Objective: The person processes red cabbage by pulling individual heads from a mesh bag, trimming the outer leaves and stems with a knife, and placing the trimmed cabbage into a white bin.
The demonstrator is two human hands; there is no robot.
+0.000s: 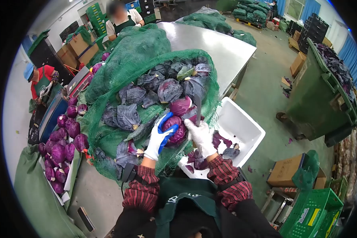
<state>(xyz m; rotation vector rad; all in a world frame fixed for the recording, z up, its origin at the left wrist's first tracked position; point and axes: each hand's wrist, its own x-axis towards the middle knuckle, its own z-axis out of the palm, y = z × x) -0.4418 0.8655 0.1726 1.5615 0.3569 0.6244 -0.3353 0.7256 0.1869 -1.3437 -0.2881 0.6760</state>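
Note:
My left hand [161, 135], in a white and blue glove, is wrapped round the left side of a purple cabbage [177, 130]. Beside its right side, my right hand [200, 135], in a white glove, is closed round a knife [198, 109] whose blade points up. Loose purple leaves [181, 106] stand just above the cabbage. Around and behind lie dark, untrimmed cabbages [170, 91] in an open green net bag [103, 137]. Below my right hand, a white bin [248, 131] holds leaf scraps.
Trimmed cabbages [58, 152] are piled at the left. Two people [123, 20] [43, 85] work across and to the left. A metal table [210, 43] extends behind the net. At the right are a green waste bin [313, 103], a cardboard box [283, 170] and green crates [309, 212].

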